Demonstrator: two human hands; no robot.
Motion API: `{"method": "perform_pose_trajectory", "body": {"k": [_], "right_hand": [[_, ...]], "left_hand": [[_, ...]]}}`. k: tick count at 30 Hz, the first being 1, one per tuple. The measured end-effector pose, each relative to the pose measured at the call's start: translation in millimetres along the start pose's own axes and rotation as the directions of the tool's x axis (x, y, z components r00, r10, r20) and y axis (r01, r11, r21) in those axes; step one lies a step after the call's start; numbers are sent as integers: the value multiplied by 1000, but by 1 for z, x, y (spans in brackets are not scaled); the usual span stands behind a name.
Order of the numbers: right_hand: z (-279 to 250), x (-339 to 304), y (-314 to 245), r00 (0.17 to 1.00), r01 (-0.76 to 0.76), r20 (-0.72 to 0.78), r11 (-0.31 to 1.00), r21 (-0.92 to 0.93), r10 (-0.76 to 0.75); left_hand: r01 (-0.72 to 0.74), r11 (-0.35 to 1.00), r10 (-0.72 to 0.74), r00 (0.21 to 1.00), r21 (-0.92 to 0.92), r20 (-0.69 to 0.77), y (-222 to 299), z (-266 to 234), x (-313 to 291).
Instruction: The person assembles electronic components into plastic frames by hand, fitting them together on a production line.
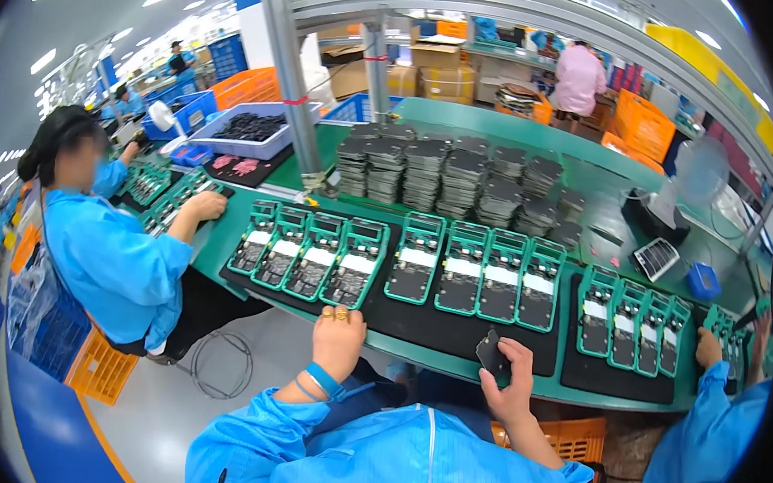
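Observation:
My right hand (514,379) grips a thin dark plate (492,353) between thumb and fingers, just off the table's front edge. It has an irregular outline and resembles the stacked plates. My left hand (339,336), with rings and a blue wrist strap (325,381), is curled at the front edge by a green frame (349,261). Whatever its fingers hold, if anything, is hidden. Ahead of my hands, another row of green frames (500,273) lies on a black mat (475,332). Dark parts and white strips show inside these frames.
Stacks of dark plates (424,174) stand behind the frames on the green table (469,116). A metal post (284,70) rises at the left. Co-workers sit at left (118,248) and right (711,444). More framed units (625,324) lie to the right. An orange crate (575,438) is below.

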State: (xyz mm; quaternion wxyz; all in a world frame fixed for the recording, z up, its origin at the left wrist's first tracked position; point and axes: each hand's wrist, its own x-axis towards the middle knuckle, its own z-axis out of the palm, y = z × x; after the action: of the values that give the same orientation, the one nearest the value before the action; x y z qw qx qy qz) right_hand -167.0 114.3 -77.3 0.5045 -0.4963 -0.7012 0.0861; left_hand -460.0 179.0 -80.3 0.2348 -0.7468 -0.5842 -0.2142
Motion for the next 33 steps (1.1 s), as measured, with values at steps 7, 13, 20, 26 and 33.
{"method": "perform_pose_trajectory", "body": {"k": [7, 13, 20, 26, 33], "right_hand": [[-29, -11, -8, 997, -50, -70, 987, -151, 40], [-50, -14, 14, 981, -174, -127, 953, -246, 147], [-56, -2, 31, 953, -284, -131, 957, -64, 274], [-37, 37, 83, 834, -380, -350, 904, 197, 427], [-42, 37, 89, 911, -373, -268, 903, -215, 313]], "left_hand": [[-46, 969, 39, 999, -243, -33, 29, -22, -1], [-30, 981, 39, 998, -192, 45, 44, -13, -7], [-13, 984, 30, 995, -177, 95, 50, -15, 0], [-54, 990, 66, 993, -127, 96, 57, -8, 2], [-57, 986, 70, 995, -156, 75, 53, -5, -3]]}}
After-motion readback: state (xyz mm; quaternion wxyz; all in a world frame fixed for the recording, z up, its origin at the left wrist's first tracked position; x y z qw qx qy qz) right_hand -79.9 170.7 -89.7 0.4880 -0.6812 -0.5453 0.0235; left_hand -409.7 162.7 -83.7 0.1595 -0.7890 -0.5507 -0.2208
